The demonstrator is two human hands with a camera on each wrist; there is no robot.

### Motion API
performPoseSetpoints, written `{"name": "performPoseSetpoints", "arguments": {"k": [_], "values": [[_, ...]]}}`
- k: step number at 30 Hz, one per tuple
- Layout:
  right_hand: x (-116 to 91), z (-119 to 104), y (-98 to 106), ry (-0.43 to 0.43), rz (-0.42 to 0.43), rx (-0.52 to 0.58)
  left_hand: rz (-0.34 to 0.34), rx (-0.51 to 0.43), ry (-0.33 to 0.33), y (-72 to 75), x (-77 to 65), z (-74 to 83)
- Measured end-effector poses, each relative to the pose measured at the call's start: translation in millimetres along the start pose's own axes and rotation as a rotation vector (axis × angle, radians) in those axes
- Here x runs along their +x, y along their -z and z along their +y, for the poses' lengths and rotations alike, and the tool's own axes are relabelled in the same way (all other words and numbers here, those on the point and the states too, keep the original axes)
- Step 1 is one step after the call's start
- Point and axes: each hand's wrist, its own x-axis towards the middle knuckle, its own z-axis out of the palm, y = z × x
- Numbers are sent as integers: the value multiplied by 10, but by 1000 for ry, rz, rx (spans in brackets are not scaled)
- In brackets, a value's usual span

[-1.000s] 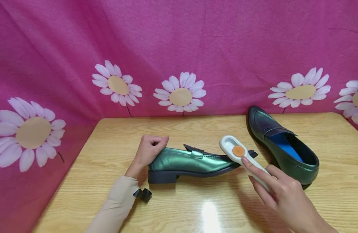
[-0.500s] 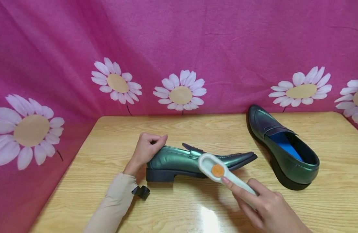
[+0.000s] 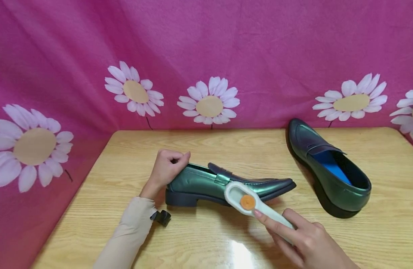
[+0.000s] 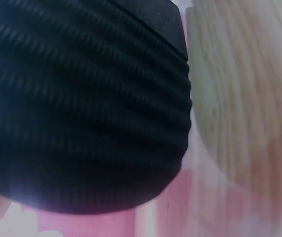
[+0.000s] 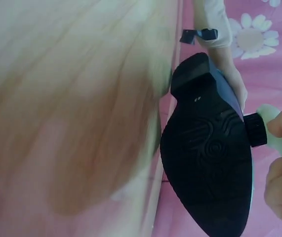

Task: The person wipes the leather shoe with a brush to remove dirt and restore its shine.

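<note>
My left hand (image 3: 166, 169) grips a shiny dark green loafer (image 3: 199, 183) by the back of its opening, toe pointing right and sole tilted toward me. In the left wrist view the ridged black sole (image 4: 81, 108) fills most of the picture. My right hand (image 3: 305, 239) holds a shoe brush (image 3: 270, 215) with a pale handle and an orange button, index finger stretched along it. Black bristles (image 5: 255, 130) meet the shoe's side in the right wrist view, near the middle of its length. In the head view the brush head hides these bristles.
A matching dark loafer (image 3: 330, 168) with a blue insole stands on the right of the wooden table (image 3: 102, 209), toe toward the back. Pink cloth (image 3: 277, 48) with white daisies hangs behind and at the left. A black camera clip (image 3: 162, 217) sits on the left wrist.
The brush has moved from the toe leftward and nearer to me, onto the shoe's middle side. The held loafer has shifted slightly left. The other loafer stays put.
</note>
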Motion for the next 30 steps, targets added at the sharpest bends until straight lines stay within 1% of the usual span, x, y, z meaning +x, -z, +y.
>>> {"name": "performPoseSetpoints", "arguments": {"k": [1, 3, 5, 6, 8, 11, 12, 13, 15, 18, 19, 22, 26, 28, 30], "values": [[5, -5, -1, -2, -1, -4, 2, 6, -2, 9, 1, -1], [27, 9, 2, 16, 42, -29, 4, 12, -4, 28, 0, -10], [47, 39, 14, 7, 92, -51, 8, 17, -5, 43, -1, -21], [54, 58, 29, -11, 108, -62, 10, 18, -6, 47, -3, -25], [66, 127, 63, -24, 154, -76, 15, 19, -14, 51, -2, -34], [64, 201, 126, -87, 172, -80, 15, 22, -22, 48, 2, -34], [64, 214, 139, -98, 174, -76, 15, 22, -25, 43, 1, -63], [65, 226, 140, -83, 185, -69, 16, 23, -30, 39, -1, -104], [62, 198, 123, -77, 169, -51, 20, 30, -43, 33, -10, -191], [42, 139, 43, 2, 156, -42, 26, 45, -75, 19, -20, -345], [35, 121, 16, 28, 151, -34, 27, 51, -89, 19, -20, -366], [22, 77, -35, 63, 128, -21, 25, 61, -126, 19, -17, -391], [19, 53, -9, 44, 76, 3, 19, 71, -144, 18, -19, -387], [22, 56, 46, -11, 52, -3, 14, 73, -130, 16, -24, -381], [27, 73, 112, -89, 50, -14, 6, 71, -113, 10, -28, -370]]}}
